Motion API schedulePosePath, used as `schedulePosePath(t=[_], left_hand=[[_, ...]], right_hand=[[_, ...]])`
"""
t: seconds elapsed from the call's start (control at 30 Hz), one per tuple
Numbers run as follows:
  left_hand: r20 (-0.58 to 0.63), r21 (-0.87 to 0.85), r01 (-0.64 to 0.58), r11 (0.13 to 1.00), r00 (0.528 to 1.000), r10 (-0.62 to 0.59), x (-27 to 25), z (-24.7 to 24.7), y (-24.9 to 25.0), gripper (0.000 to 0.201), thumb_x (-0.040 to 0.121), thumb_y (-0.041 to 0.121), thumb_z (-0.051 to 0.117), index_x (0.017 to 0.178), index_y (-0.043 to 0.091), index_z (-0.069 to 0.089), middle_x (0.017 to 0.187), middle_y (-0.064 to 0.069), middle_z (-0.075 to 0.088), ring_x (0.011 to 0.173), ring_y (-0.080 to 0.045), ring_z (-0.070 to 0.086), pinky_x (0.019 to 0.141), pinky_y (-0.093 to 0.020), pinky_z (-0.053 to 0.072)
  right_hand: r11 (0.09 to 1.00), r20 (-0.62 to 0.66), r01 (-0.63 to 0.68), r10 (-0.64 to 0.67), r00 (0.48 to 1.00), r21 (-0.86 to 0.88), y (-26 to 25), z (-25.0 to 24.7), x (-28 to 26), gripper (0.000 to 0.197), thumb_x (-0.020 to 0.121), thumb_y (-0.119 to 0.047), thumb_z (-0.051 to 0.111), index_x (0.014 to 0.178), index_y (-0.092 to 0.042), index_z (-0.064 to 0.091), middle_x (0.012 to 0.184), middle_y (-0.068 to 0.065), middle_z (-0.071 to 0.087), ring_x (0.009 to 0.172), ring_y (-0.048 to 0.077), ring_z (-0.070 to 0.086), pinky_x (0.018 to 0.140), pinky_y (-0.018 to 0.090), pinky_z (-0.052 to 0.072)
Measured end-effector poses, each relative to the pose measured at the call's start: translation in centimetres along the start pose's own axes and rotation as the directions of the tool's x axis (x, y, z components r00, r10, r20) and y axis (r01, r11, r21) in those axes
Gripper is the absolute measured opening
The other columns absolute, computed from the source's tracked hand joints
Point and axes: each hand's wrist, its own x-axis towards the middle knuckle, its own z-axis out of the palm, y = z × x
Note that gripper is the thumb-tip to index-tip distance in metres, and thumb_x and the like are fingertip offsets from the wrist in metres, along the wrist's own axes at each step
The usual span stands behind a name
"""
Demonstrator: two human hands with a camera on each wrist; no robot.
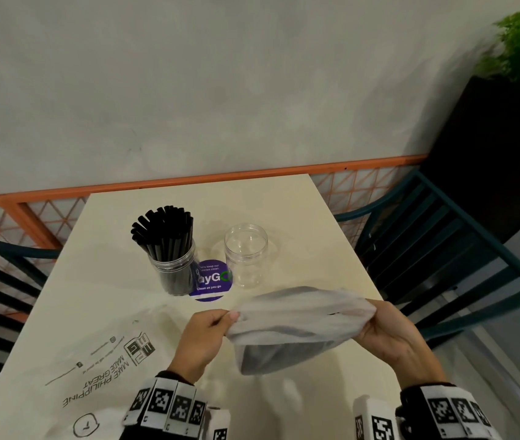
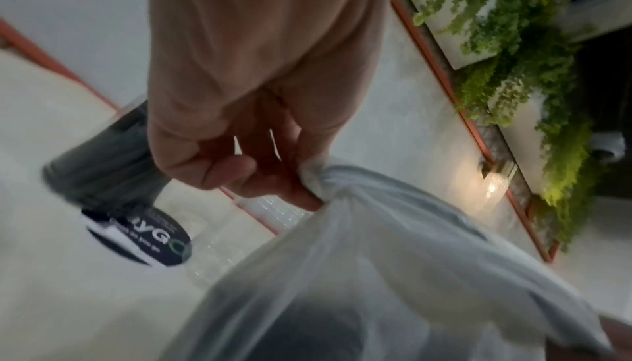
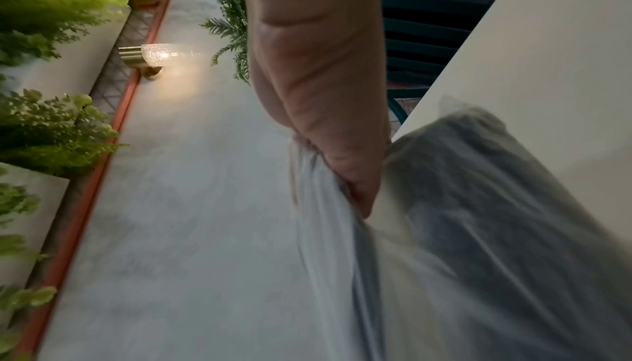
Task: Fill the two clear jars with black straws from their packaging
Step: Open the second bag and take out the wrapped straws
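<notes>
Two clear jars stand mid-table: the left jar (image 1: 174,268) is packed with black straws (image 1: 165,230), the right jar (image 1: 246,257) holds nothing. In front of them I hold a translucent plastic bag (image 1: 296,328) above the table, a dark mass of straws showing through its lower part. My left hand (image 1: 217,325) pinches the bag's left top edge (image 2: 318,180). My right hand (image 1: 376,325) grips the right top edge (image 3: 328,177). The bag's mouth is stretched between both hands. In the left wrist view the full jar (image 2: 102,156) sits blurred behind my fingers.
A round purple sticker (image 1: 211,281) lies on the cream table (image 1: 300,211) between the jars. A printed clear plastic sheet (image 1: 100,360) lies flat at the front left. Teal chairs (image 1: 436,249) flank the table; a grey wall, orange rail and plants stand behind.
</notes>
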Motion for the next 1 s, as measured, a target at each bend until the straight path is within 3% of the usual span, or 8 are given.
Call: schedulePosePath(t=[0.17, 0.33, 0.4, 0.6, 0.7, 0.8, 0.9, 1.0], left_hand=[[0.183, -0.37, 0.284, 0.884, 0.956, -0.231, 0.5, 0.0, 0.9, 0.027, 0.095, 0.024, 0.044, 0.087, 0.009, 0.066, 0.082, -0.009, 0.058, 0.071, -0.016, 0.047, 0.062, -0.024, 0.034], [0.353, -0.487, 0.382, 0.785, 0.909, -0.223, 0.6, -1.2, 1.1, 0.031, 0.091, 0.026, 0.046, 0.104, 0.004, 0.064, 0.09, -0.012, 0.063, 0.072, -0.017, 0.054, 0.065, -0.028, 0.044], [0.43, -0.51, 0.405, 0.759, 0.884, -0.183, 0.5, -1.2, 1.3, 0.033, 0.093, 0.021, 0.04, 0.103, 0.005, 0.067, 0.094, -0.012, 0.069, 0.079, -0.019, 0.065, 0.063, -0.027, 0.054], [0.39, -0.525, 0.339, 0.781, 0.911, -0.134, 0.5, -0.7, 1.0, 0.038, 0.064, 0.025, 0.059, 0.094, 0.003, 0.066, 0.086, -0.013, 0.067, 0.079, -0.024, 0.062, 0.069, -0.033, 0.044], [0.328, -0.171, 0.215, 0.962, 0.933, -0.15, 0.1, -0.9, 0.3, 0.049, 0.059, 0.035, 0.072, 0.096, 0.005, 0.066, 0.098, -0.015, 0.066, 0.091, -0.028, 0.062, 0.073, -0.033, 0.047], [0.158, 0.309, 0.005, 0.951, 0.986, -0.057, 0.0, -0.6, -0.2, 0.014, 0.078, 0.023, 0.066, 0.075, 0.013, 0.057, 0.085, -0.004, 0.052, 0.077, -0.014, 0.052, 0.064, -0.017, 0.039], [0.11, 0.381, 0.006, 0.924, 0.993, -0.052, 0.2, 0.1, -0.8, 0.019, 0.083, 0.02, 0.059, 0.069, 0.02, 0.046, 0.082, 0.002, 0.039, 0.073, -0.011, 0.044, 0.064, -0.022, 0.034], [0.039, 0.233, 0.12, 0.965, 0.99, -0.132, 0.3, 0.0, -1.0, 0.017, 0.082, 0.024, 0.055, 0.076, 0.011, 0.046, 0.088, -0.007, 0.045, 0.076, -0.017, 0.044, 0.065, -0.029, 0.033]], right_hand=[[0.882, -0.03, 0.127, -0.158, 0.987, -0.454, 1.3, 0.6, -1.5, 0.032, 0.086, -0.032, 0.062, 0.101, -0.004, 0.058, 0.082, 0.007, 0.07, 0.068, 0.016, 0.068, 0.058, 0.026, 0.055], [0.032, 0.04, 0.054, -0.337, 0.941, -0.998, 2.7, 0.0, -1.0, 0.021, 0.087, -0.033, 0.06, 0.099, -0.016, 0.06, 0.104, 0.004, 0.049, 0.087, 0.012, 0.05, 0.07, 0.016, 0.038], [-0.03, 0.034, 0.024, -0.411, 0.911, -0.999, 3.0, -0.2, -0.4, 0.02, 0.09, -0.027, 0.056, 0.102, -0.014, 0.065, 0.101, 0.006, 0.044, 0.088, 0.016, 0.045, 0.07, 0.018, 0.033], [0.342, -0.066, 0.108, -0.459, 0.886, -0.933, 2.8, 0.2, 0.0, 0.009, 0.089, -0.013, 0.058, 0.096, -0.01, 0.062, 0.069, 0.006, 0.058, 0.064, 0.02, 0.051, 0.061, 0.026, 0.043], [0.682, -0.224, 0.074, -0.338, 0.914, -0.727, 1.8, -0.1, 0.4, 0.015, 0.089, -0.006, 0.057, 0.103, -0.007, 0.052, 0.095, 0.019, 0.063, 0.081, 0.029, 0.061, 0.071, 0.033, 0.052], [0.93, -0.23, 0.027, -0.119, 0.966, -0.367, 1.1, 0.2, 0.3, 0.008, 0.093, -0.002, 0.045, 0.091, -0.004, 0.053, 0.085, 0.015, 0.064, 0.067, 0.021, 0.066, 0.058, 0.031, 0.058], [0.999, -0.175, -0.026, 0.02, 0.984, -0.027, 1.0, 0.6, 0.0, 0.017, 0.093, -0.002, 0.042, 0.087, 0.003, 0.058, 0.066, 0.014, 0.07, 0.054, 0.02, 0.068, 0.048, 0.028, 0.058], [0.998, -0.058, -0.059, 0.058, 0.997, -0.019, 1.3, 0.1, -0.1, 0.041, 0.054, 0.006, 0.082, 0.092, 0.008, 0.065, 0.08, 0.019, 0.071, 0.068, 0.026, 0.07, 0.054, 0.035, 0.06]])
